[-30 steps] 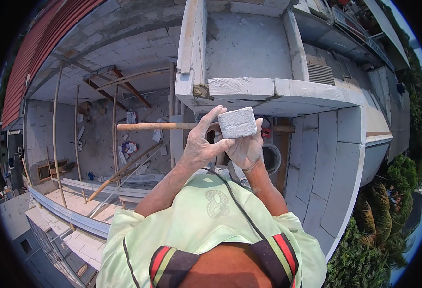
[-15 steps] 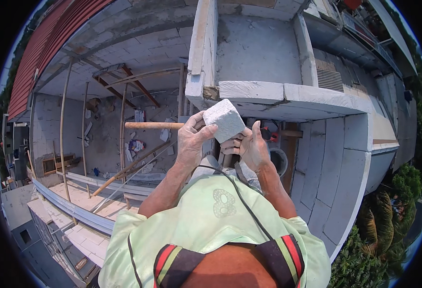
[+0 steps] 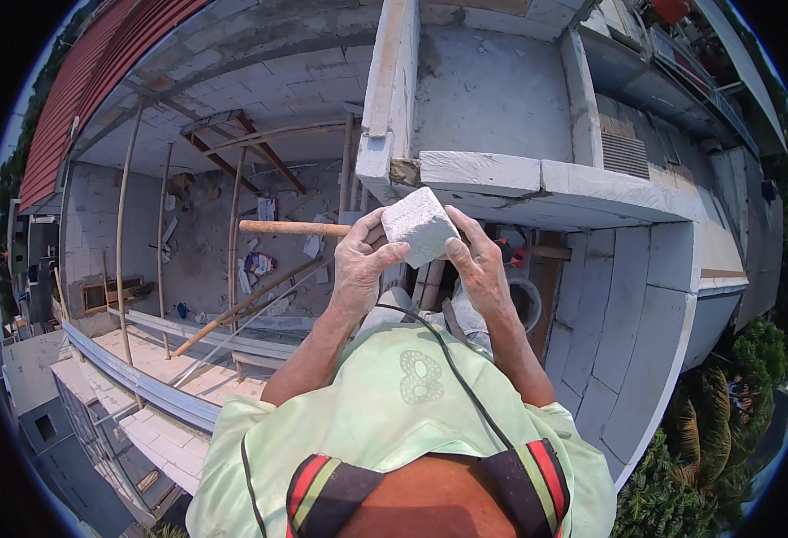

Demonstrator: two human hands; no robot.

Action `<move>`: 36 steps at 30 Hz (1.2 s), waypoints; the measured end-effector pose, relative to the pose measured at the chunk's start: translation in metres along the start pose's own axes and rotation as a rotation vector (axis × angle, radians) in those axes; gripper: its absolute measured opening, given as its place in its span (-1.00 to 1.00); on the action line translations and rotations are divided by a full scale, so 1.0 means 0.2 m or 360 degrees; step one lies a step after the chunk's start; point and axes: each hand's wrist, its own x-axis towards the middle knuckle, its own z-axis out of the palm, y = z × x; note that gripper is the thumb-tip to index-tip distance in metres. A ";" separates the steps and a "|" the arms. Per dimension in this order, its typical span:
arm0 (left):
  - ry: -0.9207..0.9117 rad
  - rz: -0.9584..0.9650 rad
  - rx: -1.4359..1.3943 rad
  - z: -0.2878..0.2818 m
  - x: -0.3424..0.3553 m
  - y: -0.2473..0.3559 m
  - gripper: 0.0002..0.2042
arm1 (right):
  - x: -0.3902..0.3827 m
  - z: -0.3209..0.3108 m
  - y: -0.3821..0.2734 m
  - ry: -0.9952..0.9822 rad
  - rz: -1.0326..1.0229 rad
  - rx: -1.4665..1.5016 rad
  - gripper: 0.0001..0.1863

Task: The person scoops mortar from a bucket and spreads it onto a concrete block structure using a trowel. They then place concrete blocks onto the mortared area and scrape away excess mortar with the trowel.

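Observation:
A small, rough-faced chunk of whitish aerated concrete block [image 3: 419, 226] is held up in front of my chest, between both hands. My left hand [image 3: 361, 264] grips its left side, thumb along the lower edge and fingers behind. My right hand [image 3: 480, 264] closes on the right side, with the thumb on its lower right face and the fingers at the upper right edge. Pale dust coats both hands. A round wooden pole [image 3: 291, 228] reaches left from beside my left hand; whether that hand touches it, I cannot tell.
Just beyond the chunk runs a white block wall [image 3: 479, 170] with a broken corner. Another block wall [image 3: 623, 323] stands at right. A round bucket-like container [image 3: 524, 303] sits low beside my right forearm. Wooden poles [image 3: 234, 242] and a rubble-strewn lower floor [image 3: 201, 255] lie left.
My right hand has risen from below the chunk and closed on its right side. The left hand keeps its grip. The view has shifted slightly.

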 end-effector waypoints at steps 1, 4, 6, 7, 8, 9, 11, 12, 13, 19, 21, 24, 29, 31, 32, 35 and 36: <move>-0.0042 0.0042 0.0060 0.00 0.00 0.01 -0.25 | 0.00 0.01 0.00 0.0008 0.0009 0.0070 -0.25; -0.0113 0.0099 0.0232 -0.02 -0.01 0.01 -0.23 | 0.02 0.02 -0.03 -0.0004 0.0108 0.0394 -0.28; -0.0138 0.0112 0.0343 -0.05 -0.02 -0.01 -0.23 | 0.02 0.03 -0.04 -0.0024 0.0203 0.0647 -0.29; -0.0217 0.0219 0.0381 -0.07 -0.01 -0.03 -0.26 | 0.03 0.04 -0.05 -0.0042 0.0236 0.0680 -0.27; -0.0295 0.0326 0.0419 -0.09 -0.01 -0.05 -0.29 | 0.03 0.04 -0.06 -0.0060 0.0269 0.0712 -0.26; -0.0286 0.0324 0.0414 -0.11 -0.01 -0.07 -0.29 | 0.04 0.04 -0.06 -0.0066 0.0276 0.0709 -0.26; -0.0443 0.0649 0.0680 -0.14 -0.01 -0.10 -0.31 | 0.04 0.05 -0.06 -0.0059 0.0161 0.0305 -0.15; -0.0434 0.0647 0.0677 -0.15 -0.02 -0.11 -0.31 | 0.04 0.06 -0.07 -0.0067 0.0166 0.0303 -0.15; -0.0444 0.0716 0.0717 -0.15 -0.02 -0.11 -0.23 | 0.04 0.06 -0.07 -0.0068 0.0073 0.0362 -0.07; -0.0381 0.0417 0.0228 -0.13 -0.06 -0.03 -0.06 | 0.02 0.13 -0.03 -0.0015 -0.0330 0.0386 0.22; -0.0326 0.0188 0.0002 -0.11 -0.07 0.02 -0.03 | 0.02 0.16 -0.01 0.0003 -0.0521 0.0322 0.25; -0.0302 -0.0278 -0.0385 -0.07 -0.06 0.08 -0.15 | 0.00 0.17 0.01 -0.0060 -0.0603 0.0184 0.29; -0.0292 -0.0371 -0.0454 -0.09 -0.06 0.07 -0.14 | -0.03 0.15 0.02 -0.0088 -0.0602 -0.0075 0.32; -0.0275 -0.0379 -0.0517 -0.11 -0.07 0.04 -0.14 | -0.03 0.14 0.00 -0.0087 -0.0595 -0.0149 0.33; -0.0236 -0.0335 -0.0533 -0.12 -0.08 0.02 -0.13 | -0.03 0.14 -0.03 -0.0052 -0.0609 -0.0237 0.34; -0.0172 -0.0266 -0.0587 -0.12 -0.07 0.00 -0.10 | -0.06 0.13 -0.03 0.0038 -0.0604 -0.0357 0.34; -0.0145 -0.0242 -0.0627 -0.11 -0.07 -0.01 -0.08 | -0.07 0.13 -0.02 0.0092 -0.0582 -0.0390 0.34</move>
